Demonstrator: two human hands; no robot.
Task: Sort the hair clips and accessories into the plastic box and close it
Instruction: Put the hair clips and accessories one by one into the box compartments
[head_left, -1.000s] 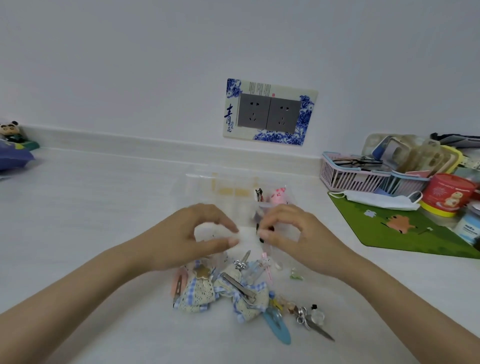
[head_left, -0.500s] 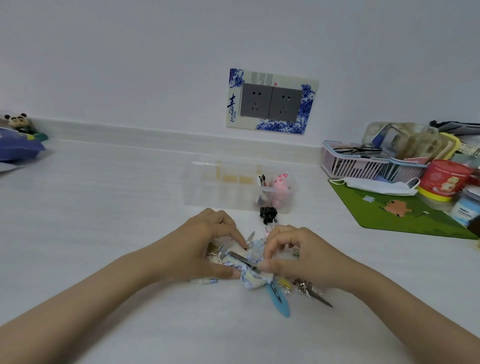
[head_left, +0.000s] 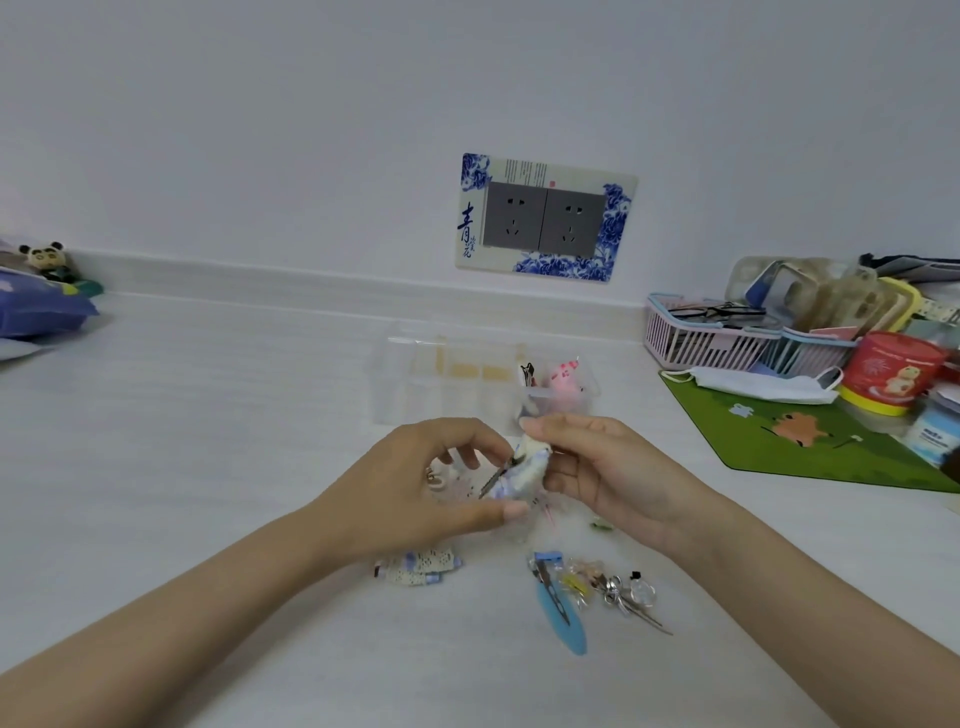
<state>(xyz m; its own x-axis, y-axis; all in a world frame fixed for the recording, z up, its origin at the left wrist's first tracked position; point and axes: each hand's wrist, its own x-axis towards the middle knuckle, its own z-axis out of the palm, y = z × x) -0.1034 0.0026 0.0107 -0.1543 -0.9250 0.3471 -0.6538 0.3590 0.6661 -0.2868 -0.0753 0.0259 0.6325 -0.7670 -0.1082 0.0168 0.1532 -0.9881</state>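
My left hand and my right hand together hold a blue-and-cream fabric bow clip above the table, just in front of the clear plastic box. The box stands open, with a pink accessory and a dark clip in its right compartments. On the table below my hands lie a second lace bow clip, a long blue snap clip, small charms and a silver clip.
A green mat at the right carries a face mask, a red tub and a white jar. A pink basket stands behind it. A blue bag and a panda toy lie at far left.
Both hands have lifted one fabric bow clip off the pile and raised it toward the box. The other lace bow stays on the table.
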